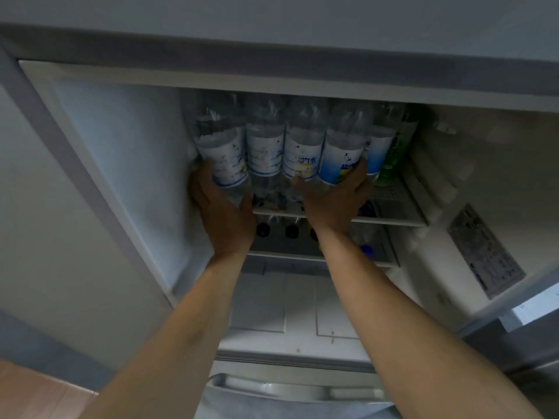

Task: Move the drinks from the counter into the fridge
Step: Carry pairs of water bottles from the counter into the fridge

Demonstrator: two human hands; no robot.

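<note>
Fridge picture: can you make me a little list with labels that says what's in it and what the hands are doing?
place: open white fridge, seen from above
top shelf: white wire shelf holding a row of clear plastic bottles with white-and-blue labels
far right: green plastic bottle standing beside the row
left hand: grips the leftmost clear bottle
right hand: grips a clear bottle with a bright blue label
lower shelf: dark bottle caps and a blue cap showing
</note>
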